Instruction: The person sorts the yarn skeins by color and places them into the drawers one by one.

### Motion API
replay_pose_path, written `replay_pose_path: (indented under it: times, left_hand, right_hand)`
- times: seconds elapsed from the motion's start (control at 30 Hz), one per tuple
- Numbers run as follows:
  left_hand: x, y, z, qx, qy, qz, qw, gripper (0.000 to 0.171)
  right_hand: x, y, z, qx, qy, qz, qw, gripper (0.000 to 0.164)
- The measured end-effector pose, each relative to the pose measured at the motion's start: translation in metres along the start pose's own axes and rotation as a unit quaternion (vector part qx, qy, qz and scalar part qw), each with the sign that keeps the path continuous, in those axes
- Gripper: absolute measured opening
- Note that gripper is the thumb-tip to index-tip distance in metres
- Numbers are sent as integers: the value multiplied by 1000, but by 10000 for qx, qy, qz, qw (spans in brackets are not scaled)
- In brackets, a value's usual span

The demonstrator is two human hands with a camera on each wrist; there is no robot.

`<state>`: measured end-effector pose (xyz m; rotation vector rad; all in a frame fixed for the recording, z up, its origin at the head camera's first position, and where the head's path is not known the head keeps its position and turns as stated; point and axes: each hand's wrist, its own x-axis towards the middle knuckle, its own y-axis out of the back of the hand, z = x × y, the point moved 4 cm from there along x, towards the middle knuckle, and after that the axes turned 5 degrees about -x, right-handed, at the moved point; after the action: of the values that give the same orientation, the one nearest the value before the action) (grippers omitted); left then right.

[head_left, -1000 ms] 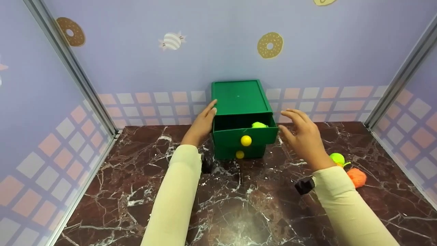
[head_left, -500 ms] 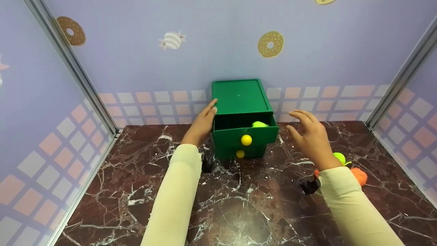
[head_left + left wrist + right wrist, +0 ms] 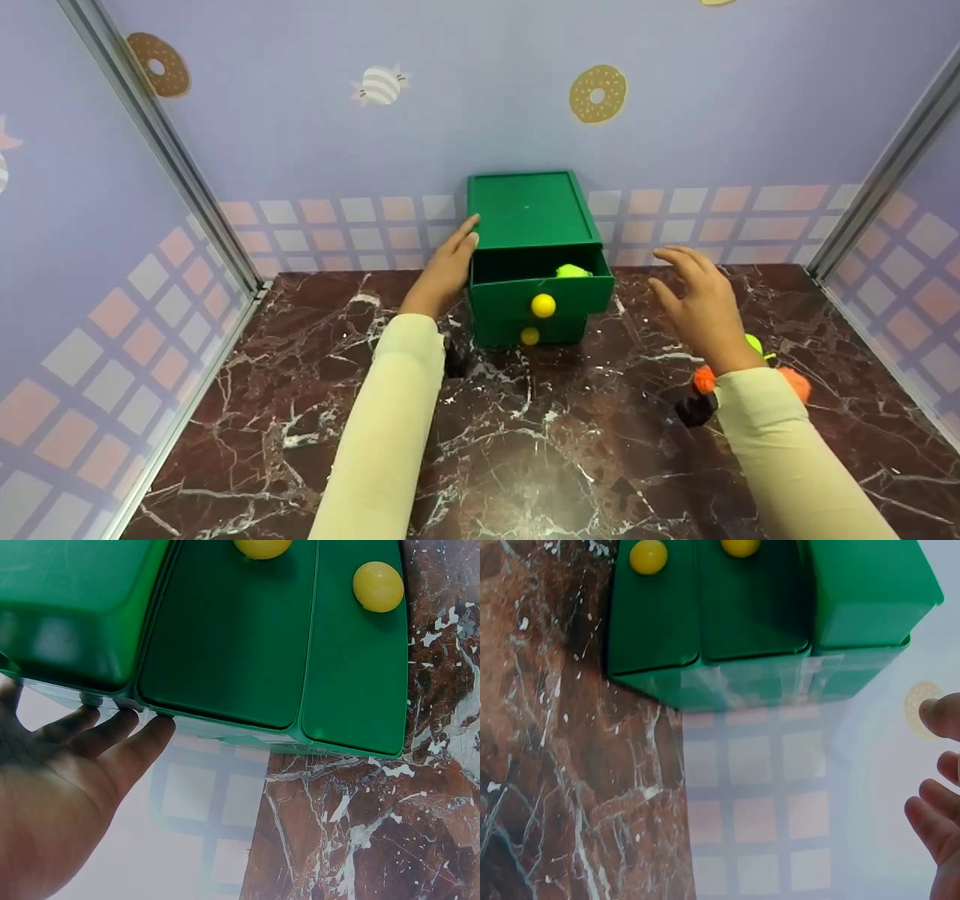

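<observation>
A green drawer cabinet (image 3: 529, 210) stands against the back wall, its top drawer (image 3: 499, 295) pulled out. Inside that drawer shows a bright yellow-green thing (image 3: 573, 271), its lower part hidden by the drawer front. Round yellow knobs sit on the drawer fronts, one (image 3: 544, 305) on the pulled-out drawer. My left hand (image 3: 446, 271) rests its fingers along the cabinet's left side; in the left wrist view the fingertips (image 3: 159, 727) touch that side. To the right of the drawer my right hand (image 3: 701, 307) hovers with bent, loose fingers around nothing, apart from the cabinet.
Beside and behind my right wrist lie a yellow-green round thing (image 3: 754, 344) and fuzzy orange ones (image 3: 795, 382), partly covered by the sleeve. The dark red marble-patterned table (image 3: 517, 465) is bounded by printed panels on the left, back and right.
My right hand has moved away from the drawer's right edge, toward the right. The left hand stays on the cabinet's side, and the drawer remains pulled out.
</observation>
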<state>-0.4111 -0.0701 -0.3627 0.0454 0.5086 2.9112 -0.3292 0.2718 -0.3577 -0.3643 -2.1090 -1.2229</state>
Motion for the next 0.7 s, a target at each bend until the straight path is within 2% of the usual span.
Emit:
replay_pose_path:
  times: [0.43,0.63,0.7]
  left_hand:
    - [0,0,3,66,-46,65,9999,47]
    - [-2,-2,2,-479,76,-132,9987,47]
    - [-3,-2,2,-493,101,-147,9986,47]
  right_hand:
    - [-8,2,21,-85,-229,-8,9997,39]
    - [-9,3,28,-66,-216,48,9997,38]
    - [-10,4,30,-86,-267,5,9996,39]
